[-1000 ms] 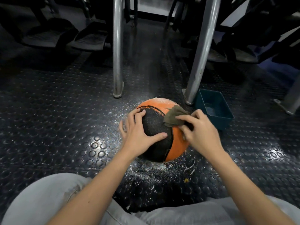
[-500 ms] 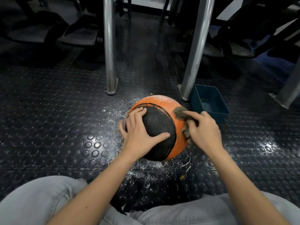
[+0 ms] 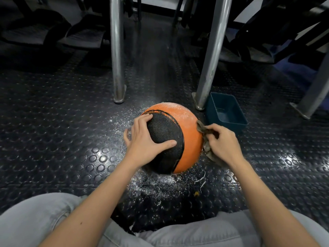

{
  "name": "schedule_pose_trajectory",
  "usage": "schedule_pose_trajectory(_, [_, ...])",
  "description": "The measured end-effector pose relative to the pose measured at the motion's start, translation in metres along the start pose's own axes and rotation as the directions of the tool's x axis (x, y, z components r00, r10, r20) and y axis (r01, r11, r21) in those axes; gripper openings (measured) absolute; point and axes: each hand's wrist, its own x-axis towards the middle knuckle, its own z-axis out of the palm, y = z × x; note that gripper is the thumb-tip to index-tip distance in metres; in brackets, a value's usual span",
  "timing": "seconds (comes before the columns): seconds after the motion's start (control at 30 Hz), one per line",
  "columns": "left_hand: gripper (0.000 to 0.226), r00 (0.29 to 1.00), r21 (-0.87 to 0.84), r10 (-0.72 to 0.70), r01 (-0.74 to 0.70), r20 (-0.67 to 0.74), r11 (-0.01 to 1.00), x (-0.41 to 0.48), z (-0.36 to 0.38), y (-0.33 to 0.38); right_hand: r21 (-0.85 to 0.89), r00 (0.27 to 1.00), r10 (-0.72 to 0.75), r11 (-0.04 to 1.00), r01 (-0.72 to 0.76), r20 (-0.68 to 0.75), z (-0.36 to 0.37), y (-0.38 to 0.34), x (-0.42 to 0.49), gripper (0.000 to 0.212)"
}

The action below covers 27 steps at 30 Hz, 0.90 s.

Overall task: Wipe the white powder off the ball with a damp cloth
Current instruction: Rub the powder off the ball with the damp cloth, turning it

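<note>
An orange and black ball [image 3: 188, 132] rests on the studded black floor, with white powder still dusting its far top. My left hand [image 3: 144, 139] lies flat on the black panel, fingers spread, pressing the ball's left side. My right hand [image 3: 222, 143] grips a crumpled brown-grey cloth [image 3: 204, 138] and holds it against the ball's right side. Part of the cloth is hidden under my fingers.
White powder [image 3: 156, 184] is scattered on the floor around and in front of the ball. A dark teal tub [image 3: 226, 111] stands just right of the ball. Two metal legs [image 3: 117, 50] [image 3: 211, 54] rise behind it. My knees fill the bottom edge.
My right hand has slid the cloth from the ball's top down its right side. The left hand has kept its hold on the black panel.
</note>
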Motion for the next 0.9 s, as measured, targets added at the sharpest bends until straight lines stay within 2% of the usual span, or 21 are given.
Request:
schedule_pose_trajectory(0.03, [0.098,1.000,-0.013,-0.011,0.011,0.003,1.000,0.000,-0.002,-0.001,-0.022,1.000,0.026,0.999,-0.026,-0.009,-0.001,0.002,0.001,0.029])
schedule_pose_trajectory(0.1, [0.097,0.999,-0.054,-0.031,0.031,0.015,0.998,0.003,-0.006,-0.003,0.039,0.996,-0.019,0.999,0.023,-0.085,-0.002,-0.008,-0.001,0.030])
schedule_pose_trajectory(0.17, [0.104,0.998,-0.084,-0.053,0.056,0.032,0.995,0.005,-0.009,-0.005,0.148,0.979,-0.154,0.974,0.173,-0.131,0.000,-0.027,-0.009,0.031])
schedule_pose_trajectory(0.27, [0.112,0.997,-0.120,-0.070,0.074,0.037,0.990,0.008,-0.012,-0.007,0.102,0.938,-0.337,0.933,0.344,-0.078,0.013,-0.038,-0.018,0.030])
schedule_pose_trajectory(0.33, [0.109,0.996,-0.128,-0.070,0.076,0.054,0.989,0.010,-0.014,-0.008,0.067,0.959,-0.280,0.957,0.283,-0.047,0.016,-0.032,-0.015,0.031])
schedule_pose_trajectory(0.4, [0.102,0.996,-0.125,-0.051,0.059,0.069,0.990,0.010,-0.014,-0.007,-0.041,0.991,-0.127,0.991,0.125,-0.037,0.008,-0.024,-0.008,0.031])
schedule_pose_trajectory(0.47, [0.096,0.998,-0.110,-0.030,0.035,0.052,0.993,0.009,-0.011,-0.006,-0.131,0.996,-0.032,0.991,0.020,-0.088,-0.002,-0.017,-0.007,0.032])
schedule_pose_trajectory(0.5, [0.095,0.999,-0.097,-0.022,0.026,0.040,0.995,0.009,-0.010,-0.005,-0.112,0.991,-0.025,0.994,0.010,-0.131,-0.006,-0.019,-0.007,0.034])
schedule_pose_trajectory(0.53, [0.095,0.999,-0.088,-0.021,0.023,0.029,0.996,0.009,-0.008,-0.005,-0.066,0.982,-0.054,0.997,0.042,-0.180,-0.008,-0.024,-0.009,0.035])
schedule_pose_trajectory(0.6, [0.095,1.000,-0.074,-0.024,0.025,0.017,0.997,0.009,-0.007,-0.005,0.017,0.948,-0.192,0.979,0.202,-0.256,-0.006,-0.038,-0.016,0.039])
schedule_pose_trajectory(0.67, [0.097,0.999,-0.074,-0.028,0.029,0.016,0.997,0.009,-0.007,-0.006,0.007,0.906,-0.344,0.934,0.357,-0.246,0.002,-0.046,-0.022,0.037])
schedule_pose_trajectory(0.7, [0.099,0.999,-0.079,-0.034,0.036,0.026,0.996,0.009,-0.008,-0.007,-0.009,0.903,-0.379,0.923,0.386,-0.202,0.007,-0.045,-0.024,0.036])
schedule_pose_trajectory(0.73, [0.103,0.998,-0.088,-0.043,0.046,0.040,0.995,0.009,-0.009,-0.007,-0.011,0.918,-0.367,0.929,0.370,-0.153,0.012,-0.039,-0.023,0.035])
schedule_pose_trajectory(0.8, [0.111,0.996,-0.103,-0.065,0.071,0.058,0.992,0.010,-0.011,-0.007,-0.002,0.972,-0.223,0.975,0.224,-0.075,0.015,-0.022,-0.015,0.035])
schedule_pose_trajectory(0.9, [0.108,0.995,-0.132,-0.085,0.092,0.055,0.987,0.011,-0.012,-0.007,-0.146,0.999,0.015,0.989,-0.021,-0.037,0.008,-0.001,-0.004,0.036])
